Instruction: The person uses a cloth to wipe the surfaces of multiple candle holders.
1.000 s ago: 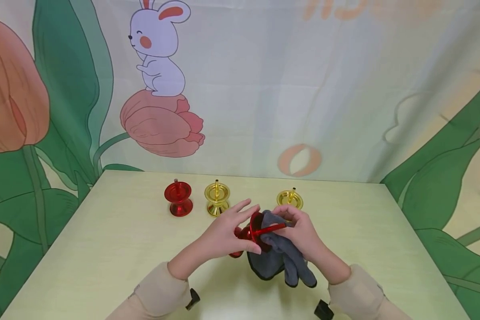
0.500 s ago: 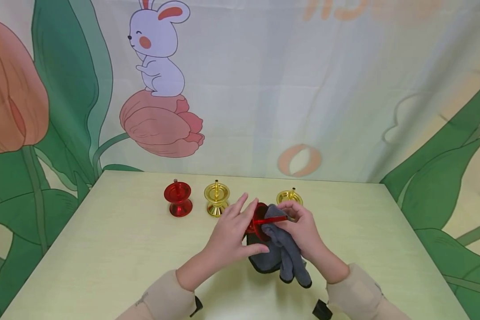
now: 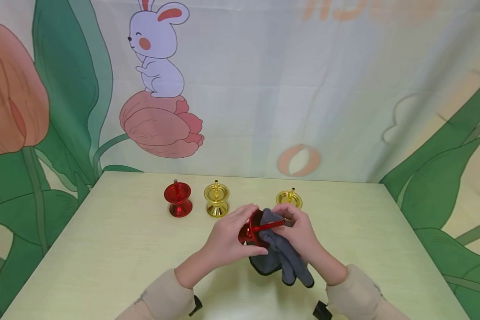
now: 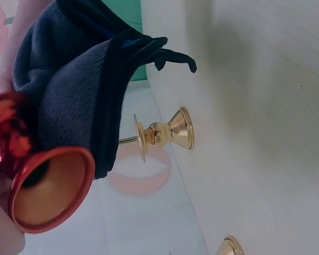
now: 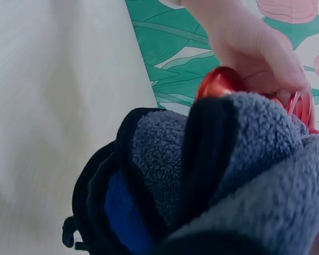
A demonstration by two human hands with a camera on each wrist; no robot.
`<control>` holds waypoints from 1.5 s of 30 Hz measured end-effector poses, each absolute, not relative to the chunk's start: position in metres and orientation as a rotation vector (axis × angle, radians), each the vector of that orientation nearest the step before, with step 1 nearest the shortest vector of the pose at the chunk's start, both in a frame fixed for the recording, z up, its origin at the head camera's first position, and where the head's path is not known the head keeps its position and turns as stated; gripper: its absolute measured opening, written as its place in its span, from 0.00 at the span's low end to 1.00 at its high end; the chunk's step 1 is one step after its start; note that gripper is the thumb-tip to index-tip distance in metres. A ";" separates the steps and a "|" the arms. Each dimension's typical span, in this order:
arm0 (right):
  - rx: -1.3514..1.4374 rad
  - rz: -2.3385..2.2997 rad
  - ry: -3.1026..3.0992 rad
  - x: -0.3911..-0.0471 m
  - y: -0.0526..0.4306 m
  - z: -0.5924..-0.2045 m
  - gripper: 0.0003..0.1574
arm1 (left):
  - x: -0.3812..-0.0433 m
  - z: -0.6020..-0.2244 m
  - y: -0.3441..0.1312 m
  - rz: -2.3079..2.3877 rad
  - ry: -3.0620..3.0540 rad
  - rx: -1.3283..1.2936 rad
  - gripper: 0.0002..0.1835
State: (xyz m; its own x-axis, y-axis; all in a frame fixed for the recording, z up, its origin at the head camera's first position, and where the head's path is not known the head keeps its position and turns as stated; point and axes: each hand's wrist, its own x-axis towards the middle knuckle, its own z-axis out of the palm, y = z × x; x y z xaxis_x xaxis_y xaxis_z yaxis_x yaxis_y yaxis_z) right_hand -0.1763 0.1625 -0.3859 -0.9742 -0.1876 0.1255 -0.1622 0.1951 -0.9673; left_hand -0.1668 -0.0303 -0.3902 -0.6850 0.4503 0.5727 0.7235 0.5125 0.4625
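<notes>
My left hand grips a shiny red candle holder by its stem, tipped on its side over the table. Its spike points right, and the hollow flared foot faces the left wrist camera. With my right hand I pinch a bunched grey cloth with dark edging against the holder's dish, close by the spike. The cloth's folds hang below my fingers; a blue patch shows inside them in the right wrist view. Most of the right hand's fingertips are hidden by the cloth.
A second red candle holder and a gold one stand upright at the back left of the pale table. Another gold candle holder stands behind my right hand. A printed curtain hangs along the table's back edge.
The red candle holder rose slightly, then came back down. My left fingers, spread out half a second ago, have closed in around it. The right hand keeps the cloth at the dish.
</notes>
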 end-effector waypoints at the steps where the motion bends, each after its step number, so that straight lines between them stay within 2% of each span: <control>1: -0.377 -1.926 2.433 -0.176 0.163 -0.386 0.16 | -0.167 -0.390 -0.031 -1.050 -2.408 -0.984 0.43; 8: -0.484 -1.832 2.540 -0.176 0.164 -0.389 0.16 | -0.165 -0.389 -0.034 -1.382 -2.545 -0.999 0.42; 17: -0.292 -1.903 2.617 -0.182 0.164 -0.383 0.18 | -0.160 -0.394 -0.032 -1.520 -2.651 -0.920 0.43; 26: -0.171 -1.971 2.543 -0.186 0.174 -0.384 0.23 | -0.164 -0.393 -0.034 -1.922 -2.408 -0.443 0.42; 37: -0.405 -2.003 2.386 -0.170 0.166 -0.383 0.26 | -0.172 -0.389 -0.028 -1.978 -2.187 -0.162 0.43; 45: -0.662 -1.920 2.412 -0.156 0.156 -0.375 0.22 | -0.172 -0.386 -0.022 -2.068 -2.041 -0.172 0.44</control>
